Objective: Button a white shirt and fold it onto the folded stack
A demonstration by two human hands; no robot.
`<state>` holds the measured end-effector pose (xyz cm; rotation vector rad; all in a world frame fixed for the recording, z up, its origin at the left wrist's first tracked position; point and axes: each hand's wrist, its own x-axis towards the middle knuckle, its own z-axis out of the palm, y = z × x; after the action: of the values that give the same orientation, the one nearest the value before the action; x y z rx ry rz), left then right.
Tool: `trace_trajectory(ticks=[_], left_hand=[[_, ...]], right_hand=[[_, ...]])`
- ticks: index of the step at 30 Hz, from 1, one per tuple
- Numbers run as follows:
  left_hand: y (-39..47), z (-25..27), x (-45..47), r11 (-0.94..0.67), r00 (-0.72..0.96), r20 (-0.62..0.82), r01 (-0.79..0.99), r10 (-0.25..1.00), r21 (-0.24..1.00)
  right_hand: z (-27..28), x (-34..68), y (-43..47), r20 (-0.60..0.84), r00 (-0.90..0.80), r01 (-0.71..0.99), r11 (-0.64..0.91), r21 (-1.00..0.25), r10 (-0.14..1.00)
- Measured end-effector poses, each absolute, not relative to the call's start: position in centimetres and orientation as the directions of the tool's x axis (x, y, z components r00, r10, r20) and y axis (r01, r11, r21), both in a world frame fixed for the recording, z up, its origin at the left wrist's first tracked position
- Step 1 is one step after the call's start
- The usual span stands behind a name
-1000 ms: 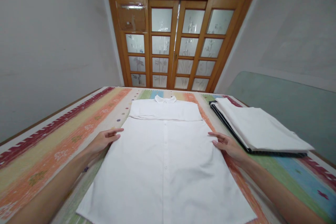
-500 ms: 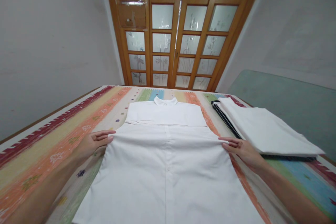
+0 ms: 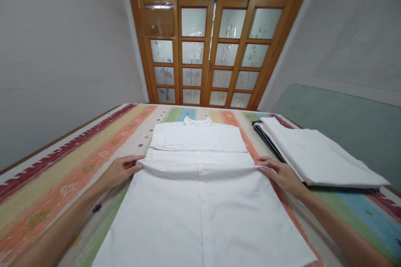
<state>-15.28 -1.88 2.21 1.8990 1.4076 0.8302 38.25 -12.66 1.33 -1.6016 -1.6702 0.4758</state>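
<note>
A white collared shirt point(image 3: 200, 208) lies front up, its collar at the far end and a button strip down the middle. Across its upper part the sleeves are folded flat, one over the other. My left hand point(image 3: 123, 171) pinches the shirt's left side edge between thumb and fingers. Opposite it, my right hand point(image 3: 277, 171) pinches the right side edge at about the same height. Between the two hands the cloth is drawn up into a raised crosswise ridge just below the folded sleeves. The shirt's lower end runs out of view at the bottom.
A striped, patterned cloth point(image 3: 90, 162) covers the table beneath the shirt. To the right sits a stack of folded white clothing point(image 3: 322, 154) with a black-and-white striped piece under it. A pale green panel point(image 3: 338, 112) leans by the right wall; wooden glazed doors point(image 3: 216, 50) stand beyond.
Both hands have moved inward and slightly up the shirt, bringing the pinched side edges closer together. The ridge of cloth between them has become more pronounced, and the lower part has shifted.
</note>
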Motion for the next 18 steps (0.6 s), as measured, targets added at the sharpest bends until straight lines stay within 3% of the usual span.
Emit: trace_trajectory(ticks=[6, 13, 18], left_hand=[[-1.4, 1.4, -15.7, -0.404, 0.319, 0.252, 0.638, 0.914, 0.655], [-2.3, 1.7, -14.8, -0.316, 0.292, 0.185, 0.504, 0.938, 0.804], [-3.1, 2.4, -14.1, -0.216, 0.196, 0.135, 0.493, 0.971, 0.843]], right_hand=[[1.6, 37.8, -13.1, 0.209, 0.068, 0.59, 0.13, -0.797, 0.976], [0.9, 38.0, -13.4, 0.18, 0.102, 0.529, 0.1, -0.843, 0.978], [1.3, 37.7, -13.4, 0.181, 0.15, 0.507, 0.081, -0.858, 0.972]])
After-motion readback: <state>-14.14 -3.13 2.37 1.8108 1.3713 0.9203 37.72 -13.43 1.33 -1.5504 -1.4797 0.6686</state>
